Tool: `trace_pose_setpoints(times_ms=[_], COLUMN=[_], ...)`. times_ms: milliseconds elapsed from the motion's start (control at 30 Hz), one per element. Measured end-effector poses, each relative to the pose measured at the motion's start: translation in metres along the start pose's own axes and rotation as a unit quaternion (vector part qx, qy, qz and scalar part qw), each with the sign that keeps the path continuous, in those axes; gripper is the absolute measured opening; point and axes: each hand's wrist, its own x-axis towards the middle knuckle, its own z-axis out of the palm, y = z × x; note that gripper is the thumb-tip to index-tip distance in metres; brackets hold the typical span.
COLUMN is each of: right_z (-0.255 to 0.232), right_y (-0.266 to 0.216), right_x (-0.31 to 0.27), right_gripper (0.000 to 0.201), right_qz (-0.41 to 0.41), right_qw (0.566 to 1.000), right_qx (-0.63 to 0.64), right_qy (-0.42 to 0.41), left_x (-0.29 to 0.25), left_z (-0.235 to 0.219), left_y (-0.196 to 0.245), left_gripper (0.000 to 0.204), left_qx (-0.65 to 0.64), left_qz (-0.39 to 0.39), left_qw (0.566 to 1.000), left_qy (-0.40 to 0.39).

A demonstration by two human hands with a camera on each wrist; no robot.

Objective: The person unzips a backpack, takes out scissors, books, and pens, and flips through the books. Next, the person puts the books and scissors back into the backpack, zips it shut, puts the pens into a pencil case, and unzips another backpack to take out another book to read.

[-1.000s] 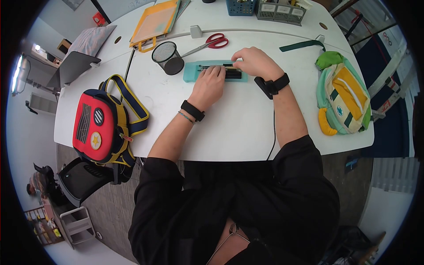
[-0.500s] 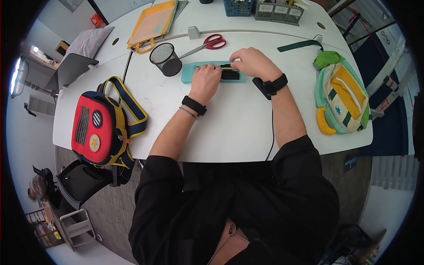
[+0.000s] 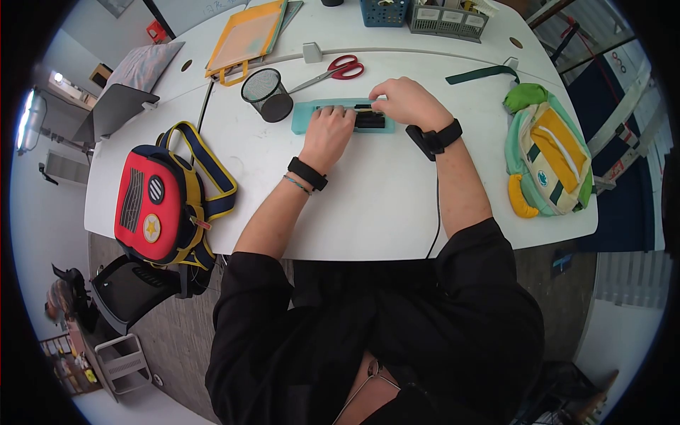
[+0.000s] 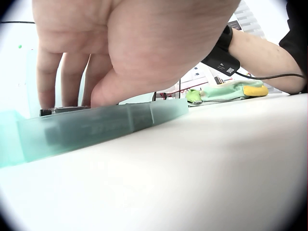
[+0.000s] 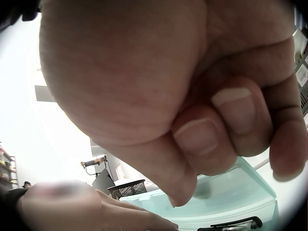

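Observation:
A translucent teal pencil case (image 3: 303,117) lies lidless side up on the table, with dark pens (image 3: 370,122) inside its right half. Over its middle is my left hand (image 3: 328,134), palm down. In the left wrist view its fingers (image 4: 73,79) reach down nearly straight onto the dark contents, the thumb lying along the near rim. My right hand (image 3: 412,105) hovers at the case's right end. Its fingers (image 5: 198,137) are curled toward the palm and its thumb points down toward the case; nothing shows between them. A black pen clip (image 5: 236,223) shows below.
Behind the case lie red-handled scissors (image 3: 346,67), beside a black mesh pen cup (image 3: 273,106). A red backpack (image 3: 149,202) stands at the left, a green and yellow bag (image 3: 552,156) at the right. Folders (image 3: 248,35) and baskets (image 3: 448,21) are at the back.
My left fingers have spread slightly leftward over the case, covering a pen that showed before. The right hand stays almost in place. The view has shifted a little.

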Motion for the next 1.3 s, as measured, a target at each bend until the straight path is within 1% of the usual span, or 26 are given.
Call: trace_pose_setpoints(times_ms=[33,100,200,533,600,833,900,933,1033,1100,1133,1200,1233,1300], right_z=[0.000,0.001,0.002,0.002,0.002,-0.002,0.000,0.000,0.000,0.001,0.001,0.002,0.002,0.001], right_y=[0.001,0.001,0.003,0.003,0.003,-0.001,0.000,0.001,0.001,0.002,0.002,0.003,0.003,0.003], right_x=[0.000,0.000,0.002,0.002,0.002,0.001,0.001,0.001,0.001,0.002,0.002,0.003,0.002,0.003], right_gripper=[0.023,0.023,0.022,0.024,0.024,0.024,0.024,0.024,0.024,0.024,0.025,0.025,0.025,0.025], right_qz=[-0.001,-0.002,-0.006,-0.011,-0.007,0.006,0.005,0.004,0.000,-0.002,-0.005,-0.006,-0.005,-0.007], right_qw=[1.000,1.000,1.000,1.000,1.000,1.000,1.000,1.000,1.000,1.000,1.000,1.000,1.000,1.000], right_qx=[0.002,0.001,0.002,0.002,0.002,0.002,0.002,0.001,0.004,0.001,-0.003,-0.003,-0.003,-0.002], right_qy=[0.004,0.003,0.003,0.006,0.004,-0.008,-0.006,-0.002,0.000,0.000,0.000,0.003,0.005,0.006], left_x=[0.000,-0.001,-0.001,-0.005,-0.005,-0.001,0.002,0.003,0.003,0.001,0.000,-0.003,-0.004,-0.003], left_z=[0.000,0.000,-0.003,-0.006,-0.005,0.000,0.000,0.000,0.004,0.006,0.006,0.006,0.004,0.001], left_y=[0.000,0.001,0.003,-0.001,-0.003,-0.007,-0.006,-0.006,-0.006,-0.005,-0.005,-0.005,-0.002,0.003], left_gripper=[0.013,0.014,0.015,0.014,0.013,0.011,0.011,0.011,0.016,0.029,0.029,0.038,0.038,0.039], left_qx=[0.000,-0.009,0.009,0.002,0.007,0.013,0.028,0.028,0.010,-0.043,-0.042,-0.040,-0.040,-0.085], left_qz=[-0.001,-0.027,-0.028,-0.027,-0.007,-0.002,-0.025,-0.025,-0.002,0.009,0.008,0.025,0.024,0.020], left_qw=[1.000,0.999,0.999,0.999,1.000,1.000,0.998,0.998,1.000,0.999,0.999,0.999,0.999,0.995], left_qy=[0.001,-0.035,-0.035,-0.044,-0.022,0.002,-0.046,-0.045,-0.022,-0.018,-0.018,-0.014,-0.015,-0.045])
